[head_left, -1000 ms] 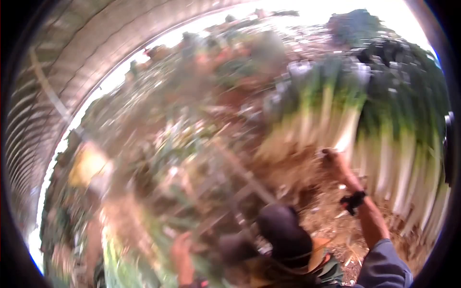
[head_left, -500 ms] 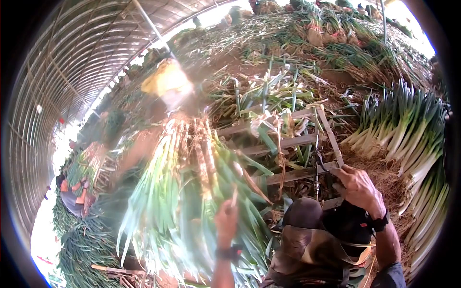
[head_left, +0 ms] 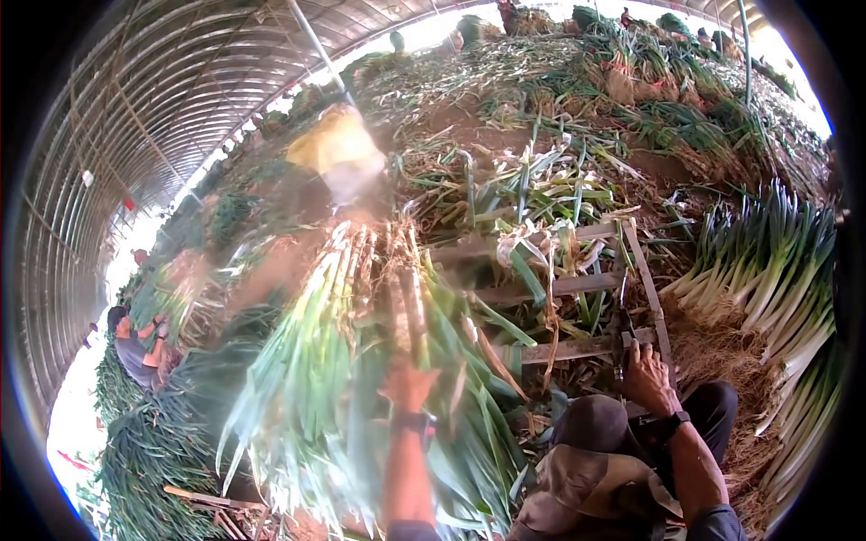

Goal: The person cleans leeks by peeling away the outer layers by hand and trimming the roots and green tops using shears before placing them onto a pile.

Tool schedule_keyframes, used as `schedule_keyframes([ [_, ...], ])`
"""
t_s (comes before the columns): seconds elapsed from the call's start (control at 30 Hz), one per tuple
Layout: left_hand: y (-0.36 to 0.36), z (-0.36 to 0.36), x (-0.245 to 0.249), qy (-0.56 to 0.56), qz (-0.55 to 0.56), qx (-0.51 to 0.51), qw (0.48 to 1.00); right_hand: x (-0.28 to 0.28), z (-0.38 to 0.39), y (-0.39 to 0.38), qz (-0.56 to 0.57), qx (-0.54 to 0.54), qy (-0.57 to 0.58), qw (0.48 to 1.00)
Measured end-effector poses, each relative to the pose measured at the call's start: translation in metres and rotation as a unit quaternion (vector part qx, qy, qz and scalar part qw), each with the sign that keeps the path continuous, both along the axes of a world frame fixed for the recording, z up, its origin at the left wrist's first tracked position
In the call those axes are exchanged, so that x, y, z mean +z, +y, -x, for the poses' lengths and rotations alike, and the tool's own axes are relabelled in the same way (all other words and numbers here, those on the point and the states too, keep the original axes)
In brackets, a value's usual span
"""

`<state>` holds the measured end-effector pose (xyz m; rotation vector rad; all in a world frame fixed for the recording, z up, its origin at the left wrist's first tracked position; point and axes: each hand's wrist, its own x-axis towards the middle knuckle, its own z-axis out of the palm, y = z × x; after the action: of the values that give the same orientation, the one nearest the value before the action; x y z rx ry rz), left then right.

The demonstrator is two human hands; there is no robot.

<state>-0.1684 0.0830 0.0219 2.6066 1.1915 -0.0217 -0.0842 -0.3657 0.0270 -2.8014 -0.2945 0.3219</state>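
Observation:
A big pile of long green onions (head_left: 316, 361) lies in front of me, roots facing away and green leaves toward me. My left hand (head_left: 408, 389) reaches over the stalks at the pile's right side; motion blur hides its fingers. To the right, my right hand (head_left: 648, 379) is closed at a dark, slim tool (head_left: 622, 335) that looks joined to a thin hose. Both are beside a slatted wooden frame (head_left: 645, 279). What the fingers cover of this tool is hidden.
Cleaned green onions (head_left: 767, 270) with white stems lie in rows at right, beside a mat of root trimmings (head_left: 722, 397). Loose leaves litter the frame. A yellow and white bag (head_left: 338, 153) stands beyond the pile. Another person (head_left: 137, 347) works at far left, near more onions (head_left: 158, 460).
My left hand has moved up and slightly left over the stalks. My right hand has come lower and left, nearer the frame's inner side. The whole view has shifted slightly.

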Motion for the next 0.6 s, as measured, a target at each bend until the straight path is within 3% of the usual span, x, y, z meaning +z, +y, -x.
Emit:
schedule_keyframes([
  [0.17, 0.017, 0.0, 0.018, -0.012, 0.084, -0.041, 0.996, -0.024, 0.001, -0.003, -0.037, -0.009, -0.013, 0.999],
  [0.23, 0.036, 0.002, -0.018, -0.072, 0.068, -0.07, 0.993, -0.036, -0.001, -0.004, -0.055, -0.021, -0.029, 0.998],
  [0.4, 0.022, 0.005, -0.001, -0.096, 0.087, -0.074, 0.989, -0.072, -0.01, -0.006, -0.059, -0.003, -0.109, 0.992],
  [0.5, 0.023, 0.004, -0.005, -0.064, 0.069, -0.08, 0.992, -0.05, -0.014, 0.002, -0.092, -0.038, -0.059, 0.993],
  [0.6, 0.002, 0.006, 0.029, -0.041, 0.149, -0.072, 0.985, -0.041, -0.013, 0.001, -0.081, -0.033, -0.046, 0.995],
])
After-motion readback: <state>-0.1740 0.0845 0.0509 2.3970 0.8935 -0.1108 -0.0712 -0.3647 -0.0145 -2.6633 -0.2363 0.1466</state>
